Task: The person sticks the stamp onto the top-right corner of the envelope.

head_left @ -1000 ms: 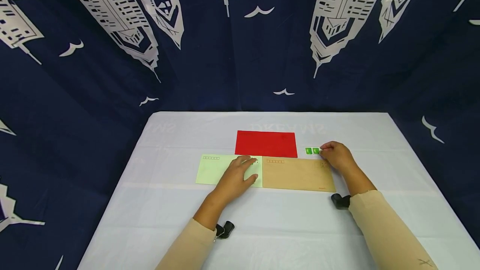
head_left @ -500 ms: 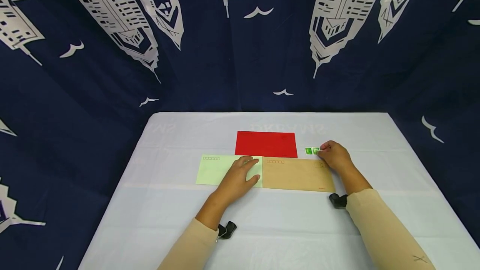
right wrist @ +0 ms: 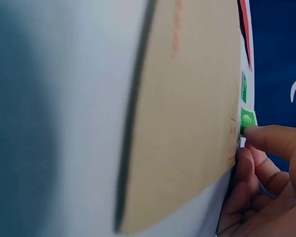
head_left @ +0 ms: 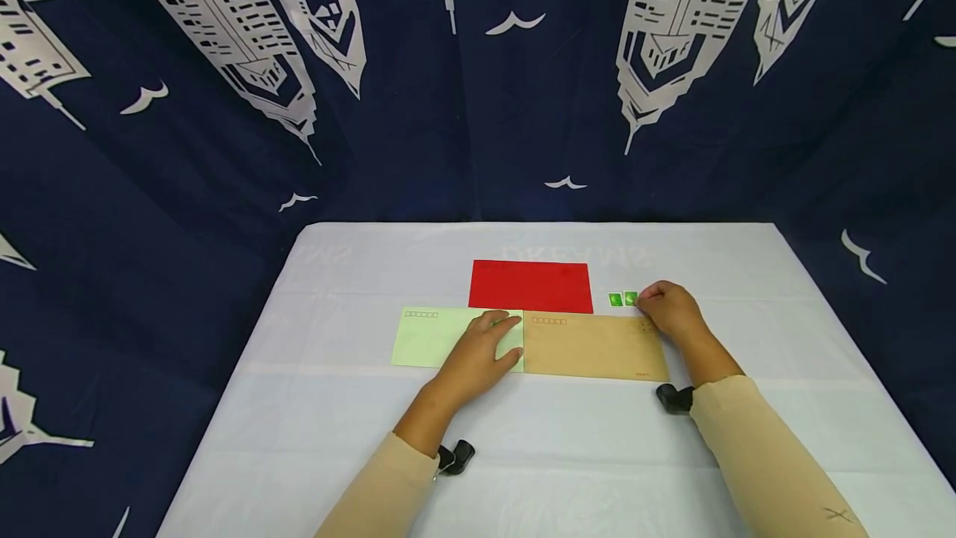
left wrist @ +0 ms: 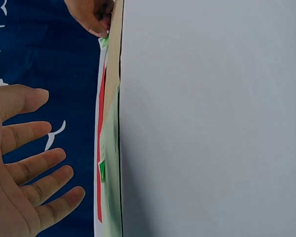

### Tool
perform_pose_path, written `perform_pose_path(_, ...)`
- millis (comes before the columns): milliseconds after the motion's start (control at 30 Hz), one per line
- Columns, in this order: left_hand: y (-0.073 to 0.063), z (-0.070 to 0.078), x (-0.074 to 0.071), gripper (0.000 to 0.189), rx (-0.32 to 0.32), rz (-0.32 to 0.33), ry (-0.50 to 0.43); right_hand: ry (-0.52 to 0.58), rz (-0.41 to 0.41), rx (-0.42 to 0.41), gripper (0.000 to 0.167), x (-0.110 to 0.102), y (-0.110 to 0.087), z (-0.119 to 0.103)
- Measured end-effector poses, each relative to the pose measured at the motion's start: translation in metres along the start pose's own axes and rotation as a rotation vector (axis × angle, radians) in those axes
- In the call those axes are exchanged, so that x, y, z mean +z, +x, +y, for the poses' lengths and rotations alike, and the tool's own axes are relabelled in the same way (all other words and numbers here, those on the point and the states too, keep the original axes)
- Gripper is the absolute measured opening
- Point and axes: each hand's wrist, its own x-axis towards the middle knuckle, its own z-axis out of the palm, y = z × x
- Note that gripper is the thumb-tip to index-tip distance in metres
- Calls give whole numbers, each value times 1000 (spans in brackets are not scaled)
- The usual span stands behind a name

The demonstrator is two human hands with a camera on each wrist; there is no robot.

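My right hand (head_left: 672, 311) pinches the edge of a small green stamp (right wrist: 247, 117) between thumb and finger, beyond the far right corner of a tan envelope (head_left: 593, 347). A second green stamp (head_left: 616, 300) lies just left of it. My left hand (head_left: 475, 353) is over the right part of a light green envelope (head_left: 418, 339), its fingers spread and holding nothing. In the left wrist view, a green stamp (left wrist: 102, 170) shows on that envelope; from the head, my fingers cover that spot.
A red envelope (head_left: 530, 286) lies behind the other two, which sit side by side with their short edges meeting. All are on a table with a white cloth (head_left: 560, 455). A dark blue curtain (head_left: 463, 139) with white building prints hangs behind.
The pinched stamp has shifted slightly right, and a narrow gap now shows between it and the other stamp. My left hand has slid a little to the right over the light green envelope.
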Motion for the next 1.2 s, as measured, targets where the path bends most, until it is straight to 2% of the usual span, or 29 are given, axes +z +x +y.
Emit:
perform_pose_path(233,3,2,2,55,23,2,28,73,-27,41,26,-5,-1,-2)
perform_pose_path(467,3,5,5,54,30,-11,21,94,-17,59,28,-7,-6,-5)
perform_pose_path(733,3,10,11,53,49,-16,38,96,3,50,29,-7,-8,-2)
perform_pose_path(1000,6,12,17,54,62,-30,49,87,13,7,30,-11,-16,0)
perform_pose_path(1200,8,18,21,55,72,-55,63,108,-15,-6,31,-14,-21,4)
